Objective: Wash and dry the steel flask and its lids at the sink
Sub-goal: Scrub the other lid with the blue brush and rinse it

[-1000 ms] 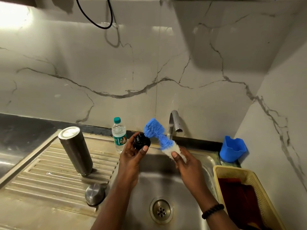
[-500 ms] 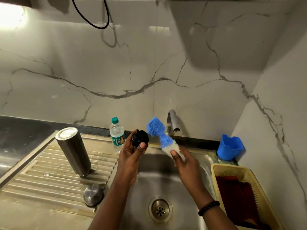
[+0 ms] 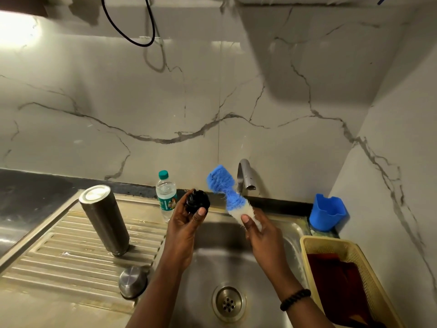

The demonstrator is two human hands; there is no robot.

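Mid-wash, by the look of it. Left hand [image 3: 186, 223] holds the black lid [image 3: 198, 201] above the sink [image 3: 293, 230], fingers curled behind it and thumb pressed on its near edge. Right hand [image 3: 262, 235] grips the brush [image 3: 228, 194] by its white lower end, thumb on top; the blue bristle head stands just right of the lid, close but whether touching cannot be told. Tap [image 3: 244, 177], behind the sink, shows no running water. Flask [image 3: 105, 220] stands on the drainboard left of the sink, closed end up so likely inverted to drain; whether it is washed I can't say. Steel cap [image 3: 132, 281] lies dome-up on the drainboard nearer the sink's front-left corner. Judgement: lid scrubbing in hand; rinsing and all drying appear left. Basket [image 3: 307, 245] at the sink's right holds a dark red cloth [image 3: 338, 278], probably for drying. Water bottle [image 3: 166, 194] behind the sink's left corner, blue cup [image 3: 327, 211] behind its right corner. Steel sink unit, veined marble-look walls, a black cable [image 3: 128, 31] looping high above.
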